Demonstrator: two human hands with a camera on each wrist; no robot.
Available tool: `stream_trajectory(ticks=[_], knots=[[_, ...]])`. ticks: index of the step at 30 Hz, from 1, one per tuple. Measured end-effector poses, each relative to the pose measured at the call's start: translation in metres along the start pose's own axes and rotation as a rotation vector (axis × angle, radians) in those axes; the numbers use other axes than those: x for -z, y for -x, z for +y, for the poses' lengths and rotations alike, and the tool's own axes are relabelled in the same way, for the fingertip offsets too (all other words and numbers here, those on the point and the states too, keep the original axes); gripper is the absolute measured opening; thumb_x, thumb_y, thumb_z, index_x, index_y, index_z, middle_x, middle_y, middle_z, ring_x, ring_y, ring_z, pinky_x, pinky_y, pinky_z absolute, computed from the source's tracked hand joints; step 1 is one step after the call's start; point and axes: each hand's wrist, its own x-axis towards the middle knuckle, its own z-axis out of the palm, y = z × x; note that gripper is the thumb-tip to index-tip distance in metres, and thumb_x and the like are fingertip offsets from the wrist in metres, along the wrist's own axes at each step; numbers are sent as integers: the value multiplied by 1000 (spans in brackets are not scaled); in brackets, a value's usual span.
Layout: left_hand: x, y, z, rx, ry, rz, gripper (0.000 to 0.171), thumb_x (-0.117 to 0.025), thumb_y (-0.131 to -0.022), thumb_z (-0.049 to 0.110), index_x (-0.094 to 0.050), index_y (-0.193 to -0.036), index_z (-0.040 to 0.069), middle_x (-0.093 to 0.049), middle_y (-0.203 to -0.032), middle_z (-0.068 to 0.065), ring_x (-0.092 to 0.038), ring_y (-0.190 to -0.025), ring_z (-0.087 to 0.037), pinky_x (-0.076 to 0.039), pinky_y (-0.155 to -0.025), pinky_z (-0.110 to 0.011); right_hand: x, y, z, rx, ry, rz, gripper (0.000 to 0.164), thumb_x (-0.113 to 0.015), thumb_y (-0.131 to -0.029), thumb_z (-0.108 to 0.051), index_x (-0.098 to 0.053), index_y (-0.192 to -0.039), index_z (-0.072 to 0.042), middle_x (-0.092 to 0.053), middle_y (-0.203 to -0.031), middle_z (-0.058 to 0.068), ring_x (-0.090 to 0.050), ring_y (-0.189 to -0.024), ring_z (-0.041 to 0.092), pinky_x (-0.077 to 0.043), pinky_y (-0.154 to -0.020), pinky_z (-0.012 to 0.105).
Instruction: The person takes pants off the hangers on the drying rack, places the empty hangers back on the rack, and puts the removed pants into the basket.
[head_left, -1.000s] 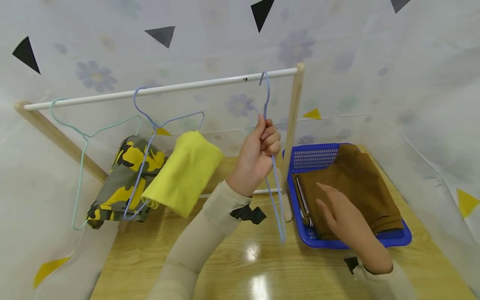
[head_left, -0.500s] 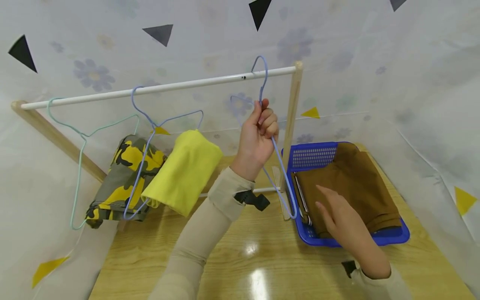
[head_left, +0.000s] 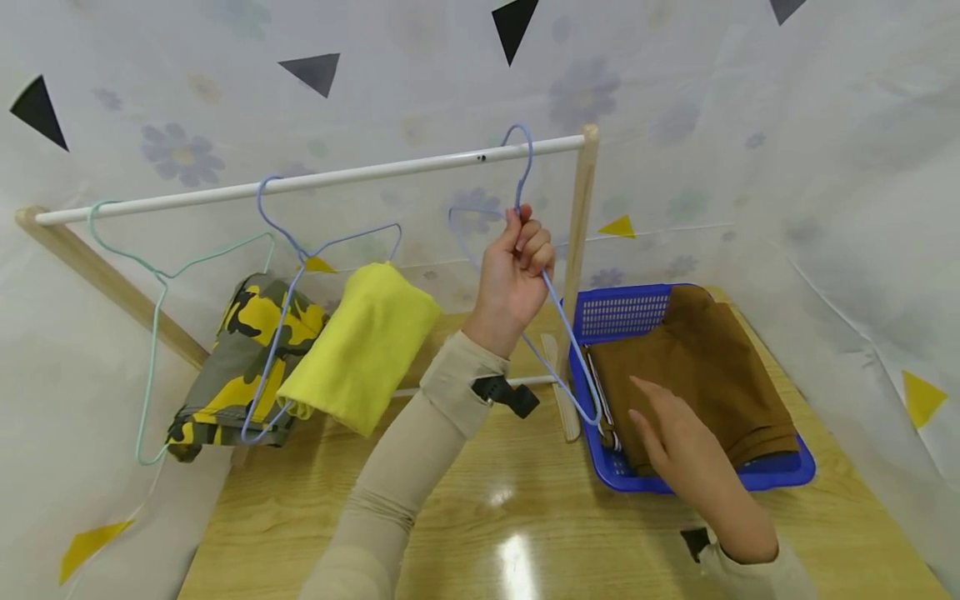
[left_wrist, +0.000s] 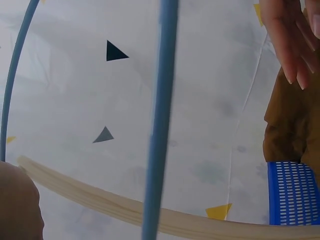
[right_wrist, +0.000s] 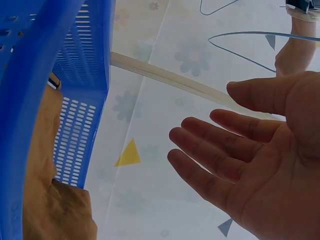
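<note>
Head view: the desk carries a rack and, beside it, a basket keeping brown cloth presumably within reach. One bare hanger is pinched below its hook by the left hand at the rack (likely for steering); the right hand, outstretched near the cloth, holds nothing.

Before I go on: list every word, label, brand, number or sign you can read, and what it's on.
No text is readable in any view.
Blue plastic basket: faint marks low on its rim, too blurred to read.
White rail: small dark mark, too small to tell if it is lettering.
</note>
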Motion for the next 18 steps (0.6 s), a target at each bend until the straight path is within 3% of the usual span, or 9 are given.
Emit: stream_trajectory(ticks=[11, 18], knots=[[13, -8, 0, -29, 17, 14, 25, -36, -95, 26, -47, -82, 8, -29, -58, 4, -20, -44, -5, -18, -40, -15, -4, -1, 0, 10, 11, 4, 43, -55, -87, -8, -42, -127, 1, -49, -119, 19, -49, -104, 34, -42, -82, 47], [21, -10, 0, -49, -31, 21, 23, -36, -95, 25, -51, -86, 9, -35, -62, 3, -30, -52, -8, -26, -49, -16, -6, -1, 1, 6, 12, 24, 41, -57, -86, -7, -44, -124, 3, -51, -117, 20, -49, -104, 34, -43, -81, 47]])
